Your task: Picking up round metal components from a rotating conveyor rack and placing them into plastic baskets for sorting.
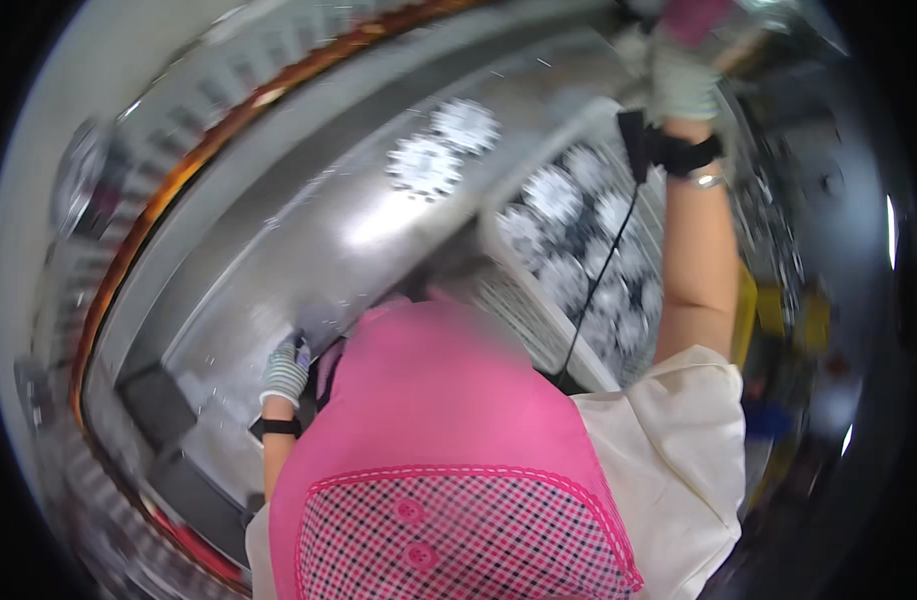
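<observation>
A: Head view looks straight down past a pink apron [448, 420] onto a long shiny steel counter [308, 230]. What's biggest ahead of the hands?

B: That counter, running away from the left hand. To the inner side of the raised right arm sits a tray of white rosette-shaped pieces [588, 260], and two more rosettes [443, 150] lie loose on the steel, well beyond the left hand.

A: And the hands themselves?

B: Both wear knit work gloves and dark wrist straps. The left hand [285, 368] is low, just beside the apron, fingers curled against the counter's near edge; it looks like it touches or grips something small there, but I can't tell what, or how tightly. The right hand [683, 85] is stretched far up and forward, closed around something blurred at the top of the frame. A thin black cable [603, 270] hangs down from its wrist strap across the tray.

A: How to do this well?

B: I'd judge the reach is long, so brace with the low hand, keep the cable clear of the rosettes, and hold the raised grip firm.
</observation>
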Action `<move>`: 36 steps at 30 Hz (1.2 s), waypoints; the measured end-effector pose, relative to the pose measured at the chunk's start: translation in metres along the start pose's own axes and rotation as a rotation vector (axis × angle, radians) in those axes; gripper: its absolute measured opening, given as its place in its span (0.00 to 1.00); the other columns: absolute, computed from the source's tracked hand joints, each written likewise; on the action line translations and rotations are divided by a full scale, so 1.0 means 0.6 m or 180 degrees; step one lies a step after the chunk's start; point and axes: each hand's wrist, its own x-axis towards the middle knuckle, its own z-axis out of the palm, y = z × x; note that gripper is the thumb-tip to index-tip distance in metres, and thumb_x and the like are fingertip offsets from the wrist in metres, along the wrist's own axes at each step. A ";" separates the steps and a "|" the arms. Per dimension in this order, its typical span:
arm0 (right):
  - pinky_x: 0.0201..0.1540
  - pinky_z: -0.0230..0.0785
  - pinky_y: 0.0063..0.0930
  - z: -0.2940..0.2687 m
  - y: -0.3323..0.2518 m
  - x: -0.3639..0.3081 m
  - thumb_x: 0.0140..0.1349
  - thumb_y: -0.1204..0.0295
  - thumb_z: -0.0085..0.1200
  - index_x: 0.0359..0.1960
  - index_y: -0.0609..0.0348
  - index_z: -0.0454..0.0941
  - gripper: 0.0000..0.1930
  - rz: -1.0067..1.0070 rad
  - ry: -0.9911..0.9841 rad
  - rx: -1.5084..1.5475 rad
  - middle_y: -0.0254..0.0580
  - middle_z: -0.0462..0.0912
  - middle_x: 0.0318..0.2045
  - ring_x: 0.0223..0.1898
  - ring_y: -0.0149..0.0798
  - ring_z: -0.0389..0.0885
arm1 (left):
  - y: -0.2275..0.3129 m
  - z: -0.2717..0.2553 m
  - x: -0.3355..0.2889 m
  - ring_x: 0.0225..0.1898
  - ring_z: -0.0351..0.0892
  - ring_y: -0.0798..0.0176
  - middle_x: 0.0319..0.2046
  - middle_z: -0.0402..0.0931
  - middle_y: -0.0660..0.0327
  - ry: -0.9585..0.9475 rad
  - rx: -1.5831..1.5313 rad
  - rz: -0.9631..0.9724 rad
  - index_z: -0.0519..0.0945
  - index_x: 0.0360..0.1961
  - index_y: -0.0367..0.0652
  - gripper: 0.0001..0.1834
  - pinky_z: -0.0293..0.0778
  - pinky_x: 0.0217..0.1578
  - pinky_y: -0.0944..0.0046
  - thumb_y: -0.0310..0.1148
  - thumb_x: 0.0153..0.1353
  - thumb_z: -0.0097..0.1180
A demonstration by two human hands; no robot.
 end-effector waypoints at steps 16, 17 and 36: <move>0.41 0.68 0.45 -0.332 0.512 -0.772 0.58 0.61 0.46 0.39 0.53 0.77 0.13 0.2723 -0.0971 -0.1341 0.56 0.79 0.34 0.38 0.56 0.78 | 0.380 0.147 -0.058 0.46 0.75 0.47 0.43 0.76 0.47 -0.1564 0.1308 0.1159 0.73 0.50 0.40 0.19 0.70 0.47 0.57 0.34 0.57 0.49; 0.43 0.68 0.44 -0.309 0.522 -0.776 0.58 0.61 0.46 0.40 0.53 0.77 0.14 0.2770 -0.1171 -0.1312 0.56 0.79 0.36 0.40 0.55 0.78 | 0.383 0.144 -0.079 0.46 0.75 0.47 0.43 0.76 0.47 -0.1525 0.1353 0.1116 0.73 0.50 0.40 0.19 0.70 0.47 0.57 0.34 0.57 0.49; 0.52 0.65 0.40 -0.057 0.618 -0.809 0.55 0.69 0.45 0.39 0.50 0.81 0.13 -0.0300 -0.3594 -0.2446 0.44 0.78 0.45 0.52 0.44 0.72 | 0.439 0.098 -0.206 0.46 0.73 0.44 0.41 0.76 0.45 -0.1163 0.1295 0.0077 0.75 0.48 0.41 0.21 0.69 0.48 0.55 0.40 0.57 0.44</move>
